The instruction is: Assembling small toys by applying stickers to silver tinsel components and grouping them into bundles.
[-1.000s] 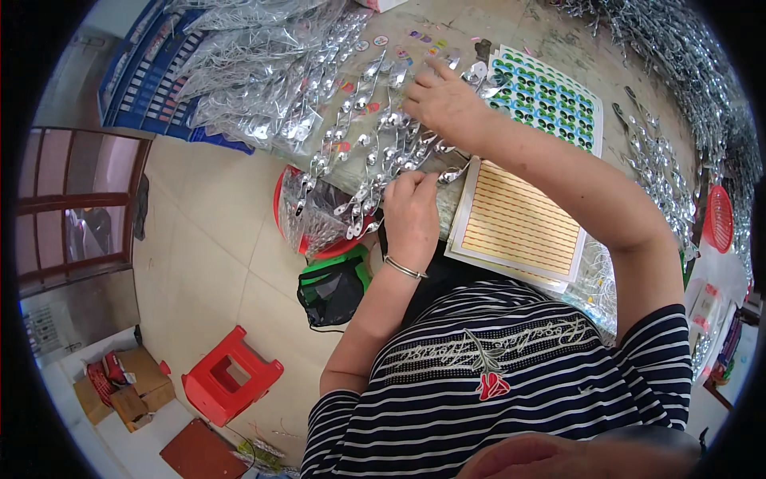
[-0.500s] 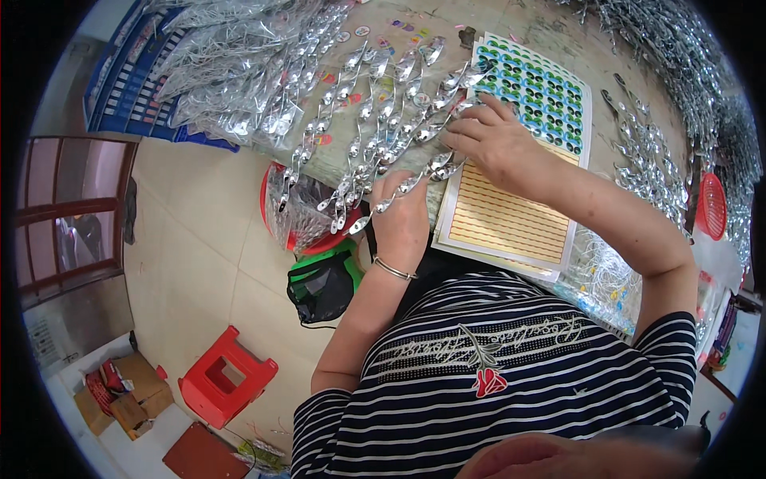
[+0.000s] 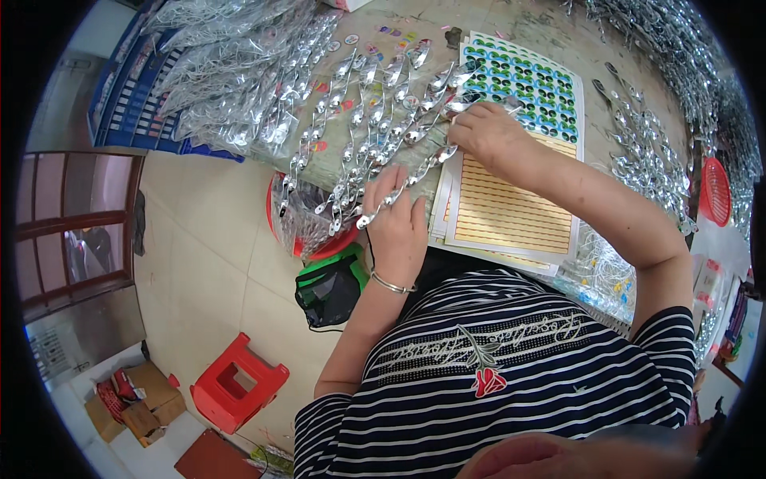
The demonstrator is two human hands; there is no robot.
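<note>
1 silver strand [image 3: 408, 181] across left hand [image 3: 396, 233] near table edge [image 3: 321, 171], floor [image 3: 207, 239] beyond

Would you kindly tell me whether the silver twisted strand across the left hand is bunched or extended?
Extended: the silver strand runs across the left hand toward the right hand.

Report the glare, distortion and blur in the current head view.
Head view, glare: white highlights glint off the twisted silver strips; head view, distortion: the blue plastic crate bows near the rim and black fills the corners; head view, blur: the wearer's skin at the bottom edge looks soft, while the left hand and right hand look fairly crisp.
</note>
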